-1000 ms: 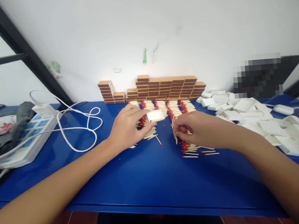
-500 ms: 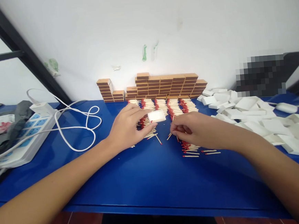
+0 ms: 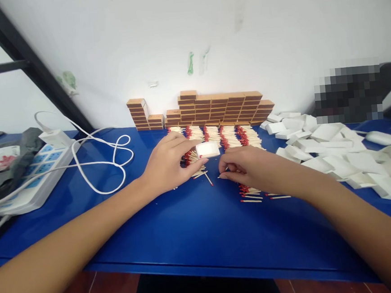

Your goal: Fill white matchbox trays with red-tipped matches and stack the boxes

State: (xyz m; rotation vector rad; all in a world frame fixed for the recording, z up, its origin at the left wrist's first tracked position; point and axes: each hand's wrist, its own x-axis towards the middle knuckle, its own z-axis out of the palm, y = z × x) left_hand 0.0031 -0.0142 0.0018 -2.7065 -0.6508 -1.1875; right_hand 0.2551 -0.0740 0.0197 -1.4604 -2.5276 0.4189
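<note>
Between its thumb and fingers, my left hand (image 3: 168, 163) grips a small white matchbox tray (image 3: 208, 148), tilted toward me, with a red-tipped match along its near side. My right hand (image 3: 247, 166) is pinched just to the right of the tray. A pale match end (image 3: 220, 177) pokes out at its fingertips; the rest is hidden. Rows of red-headed matches (image 3: 229, 137) lie behind both hands. One loose match (image 3: 208, 178) rests below the tray, and more matches (image 3: 251, 200) lie under and in front of my right hand.
Stacked brown matchboxes (image 3: 212, 106) line the wall. A heap of white trays (image 3: 331, 154) covers the right side of the blue table (image 3: 189, 237). At left are a power strip (image 3: 38, 177), looping white cable (image 3: 123, 170) and a grey bag (image 3: 0, 162).
My right fingers have drawn in closer together, and the matches that showed at their tips are now mostly hidden. My left hand still holds the tray, slightly raised. The view has shifted a little.
</note>
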